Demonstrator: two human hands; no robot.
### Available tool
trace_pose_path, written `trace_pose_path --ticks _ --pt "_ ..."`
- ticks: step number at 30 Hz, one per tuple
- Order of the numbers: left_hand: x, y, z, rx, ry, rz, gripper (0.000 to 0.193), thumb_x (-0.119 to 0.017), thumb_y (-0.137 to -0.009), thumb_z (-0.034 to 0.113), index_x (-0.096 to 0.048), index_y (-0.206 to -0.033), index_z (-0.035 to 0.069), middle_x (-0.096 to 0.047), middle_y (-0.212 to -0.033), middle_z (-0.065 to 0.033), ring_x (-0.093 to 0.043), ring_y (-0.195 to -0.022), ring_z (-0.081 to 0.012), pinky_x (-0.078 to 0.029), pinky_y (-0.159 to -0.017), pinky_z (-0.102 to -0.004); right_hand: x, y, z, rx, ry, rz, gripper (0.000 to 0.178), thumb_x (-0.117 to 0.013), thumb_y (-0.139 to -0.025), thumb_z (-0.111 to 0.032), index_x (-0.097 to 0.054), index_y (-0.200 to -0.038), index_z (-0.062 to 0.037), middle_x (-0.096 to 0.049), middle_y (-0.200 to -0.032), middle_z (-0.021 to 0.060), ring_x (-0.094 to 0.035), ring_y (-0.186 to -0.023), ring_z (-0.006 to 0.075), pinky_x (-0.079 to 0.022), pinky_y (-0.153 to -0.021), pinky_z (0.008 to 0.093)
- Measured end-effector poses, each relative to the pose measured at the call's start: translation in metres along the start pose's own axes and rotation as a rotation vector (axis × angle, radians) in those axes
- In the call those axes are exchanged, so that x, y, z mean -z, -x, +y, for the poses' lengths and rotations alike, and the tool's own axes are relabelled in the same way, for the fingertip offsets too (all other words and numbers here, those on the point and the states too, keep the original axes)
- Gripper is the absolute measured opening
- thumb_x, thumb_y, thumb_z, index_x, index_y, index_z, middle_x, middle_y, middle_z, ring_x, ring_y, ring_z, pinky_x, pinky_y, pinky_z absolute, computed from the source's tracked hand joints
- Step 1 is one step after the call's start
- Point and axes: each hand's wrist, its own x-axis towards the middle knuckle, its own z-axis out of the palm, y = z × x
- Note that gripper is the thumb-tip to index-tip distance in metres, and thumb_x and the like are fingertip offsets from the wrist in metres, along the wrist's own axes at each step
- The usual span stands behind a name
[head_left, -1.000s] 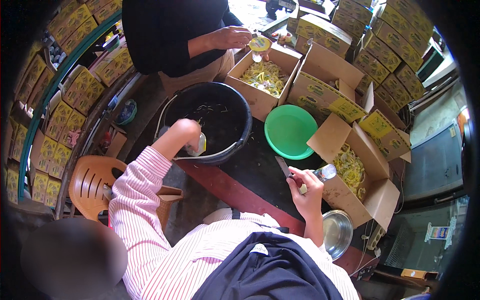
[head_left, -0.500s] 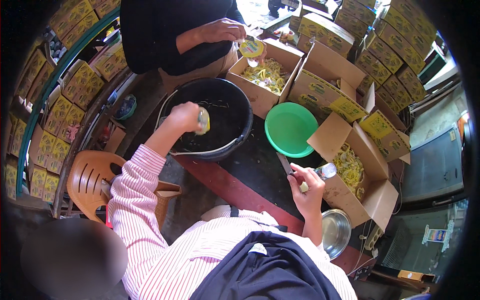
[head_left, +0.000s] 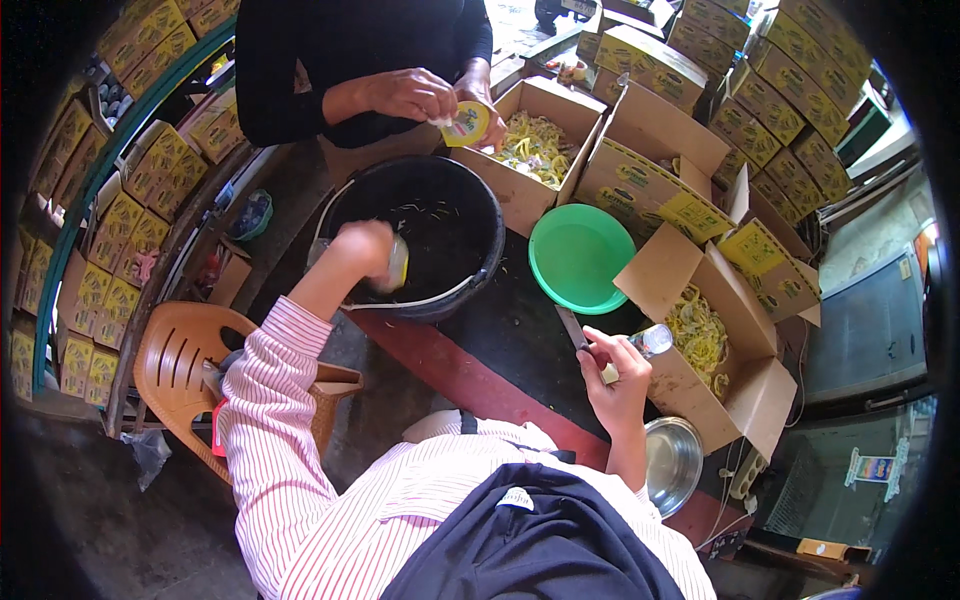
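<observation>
Over the near left part of a black bucket point(head_left: 470, 215), my left hand point(head_left: 362, 248) is closed round a clear plastic cup with yellow on it point(head_left: 400, 262); motion blurs both. My right hand point(head_left: 618, 375) is closed round a knife point(head_left: 573, 328), its blade pointing up and left toward a green basin point(head_left: 583, 262). A small clear plastic container point(head_left: 655, 341) sticks out from the right side of that hand. Something small and pale yellow point(head_left: 609, 373) shows between its fingers. Across the bucket, a co-worker's hands hold a yellow-topped cup point(head_left: 467, 124).
Open cardboard boxes with yellow strips point(head_left: 697, 335) and more strips point(head_left: 535, 150) stand right and far. A steel bowl point(head_left: 672, 465) is beside my right forearm. To the left are a brown plastic chair point(head_left: 185, 365) and stacked cartons point(head_left: 115, 225).
My left hand has shifted slightly down and left with its cup. The co-worker's cup has moved left and lower. A blurred grey shape at lower left is gone. My right hand has hardly moved.
</observation>
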Motion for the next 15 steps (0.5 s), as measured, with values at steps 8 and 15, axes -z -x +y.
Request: trace_pose_path --ticks 8,15 --pt "0.021 0.01 0.002 -0.028 0.102 -0.249 0.048 -0.072 -0.06 0.036 -0.064 -0.085 -0.004 -0.063 -0.086 -0.0219 -0.063 -0.079 -0.0292 -0.049 -0.071 -0.0354 0.002 0.001 0.002 -0.008 -0.007 0.008 0.031 -0.065 -0.07 0.006 -0.064 -0.099 -0.0052 -0.056 -0.065 0.0045 -0.051 -0.055 0.0117 -0.042 -0.054 0.0233" --pt "-0.008 0.007 -0.002 -0.258 0.744 0.567 0.05 -0.068 -0.075 0.029 -0.051 -0.108 -0.005 -0.056 -0.104 -0.0218 -0.056 -0.098 -0.0301 -0.043 -0.084 -0.0356 0.0 0.005 0.01 -0.03 -0.047 0.023 0.033 -0.065 -0.069 0.007 -0.064 -0.1 -0.0042 -0.057 -0.067 0.0035 -0.053 -0.058 0.01 -0.042 -0.055 0.0223"
